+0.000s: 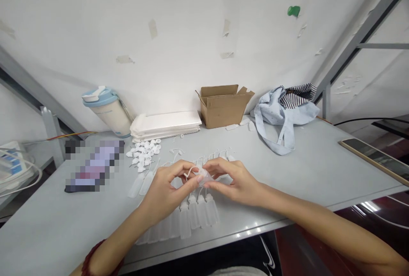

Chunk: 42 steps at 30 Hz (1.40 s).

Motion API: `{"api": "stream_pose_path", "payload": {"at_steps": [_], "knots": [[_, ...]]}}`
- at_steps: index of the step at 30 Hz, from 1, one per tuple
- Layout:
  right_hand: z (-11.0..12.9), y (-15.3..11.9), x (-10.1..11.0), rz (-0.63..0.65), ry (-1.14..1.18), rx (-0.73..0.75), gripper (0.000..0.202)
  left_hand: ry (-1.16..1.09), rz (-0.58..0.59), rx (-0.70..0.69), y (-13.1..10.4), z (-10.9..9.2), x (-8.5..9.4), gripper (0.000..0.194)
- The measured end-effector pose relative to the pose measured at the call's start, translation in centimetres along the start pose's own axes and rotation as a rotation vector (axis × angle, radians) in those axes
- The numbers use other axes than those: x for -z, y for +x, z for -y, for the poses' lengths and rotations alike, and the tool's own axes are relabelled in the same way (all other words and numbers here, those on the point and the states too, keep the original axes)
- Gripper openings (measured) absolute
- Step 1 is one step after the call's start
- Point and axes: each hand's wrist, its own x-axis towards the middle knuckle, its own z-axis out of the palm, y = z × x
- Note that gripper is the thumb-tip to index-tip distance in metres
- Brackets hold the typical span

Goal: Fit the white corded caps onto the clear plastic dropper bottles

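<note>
Between both hands, above the middle of the grey table, is a small translucent bottle (206, 177) with a white neck. My left hand (172, 185) pinches it at its neck end, where a thin white strap curls up. My right hand (234, 181) grips the bottle's body from the other side with thumb and fingers. Several similar bottles (185, 220) lie in rows on the table below and behind my hands, partly hidden by them. A pile of small white caps (143, 153) sits to the left, beyond my left hand.
On the grey table (306, 178) stand a blue-lidded cup (108, 112), stacked white sheets (168, 123) and an open cardboard box (223, 107) along the wall. A light blue bag (277, 116) is at the back right. Phones lie left (96, 167) and right (377, 159).
</note>
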Motion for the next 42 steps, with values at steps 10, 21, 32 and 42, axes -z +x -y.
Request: {"api": "stream_pose_path", "payload": {"at_steps": [10,21,32,42], "knots": [[0.7,0.8,0.9,0.202,0.652,-0.326,0.023,0.135,-0.047,-0.234,-0.2,0.0,0.1,0.006],[0.3,1.0,1.0,0.327,1.042,-0.398,0.021,0.351,-0.024,-0.542,-0.3,0.0,0.1,0.049],[-0.4,1.2,2.7,0.332,0.667,-0.321,0.022,0.249,0.069,-0.51,-0.8,0.0,0.0,0.053],[-1.3,2.0,5.0,-0.188,0.287,-0.263,0.012,0.047,0.52,-0.266,-1.0,-0.5,-0.5,0.058]]}}
